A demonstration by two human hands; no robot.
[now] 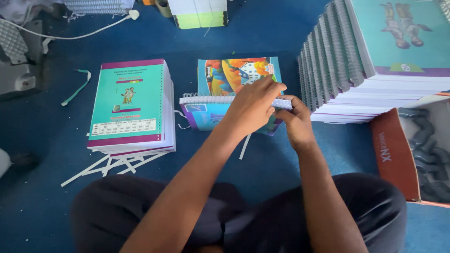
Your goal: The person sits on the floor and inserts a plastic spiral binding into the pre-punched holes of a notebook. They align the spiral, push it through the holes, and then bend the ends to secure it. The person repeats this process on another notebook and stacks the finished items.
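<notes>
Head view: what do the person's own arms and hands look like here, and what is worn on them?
Both forearms are bare up to the frame edge: no sleeves show. The left hand and right hand wear no gloves, and no rings, watch or bracelet can be seen. No marks or bandages show on the arms. The only clothing in view is dark trousers over the knees.

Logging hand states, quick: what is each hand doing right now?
Left hand: fingers curled over the white spiral binding of the booklet.
Right hand: closed, pinching the binding's right end.
</notes>
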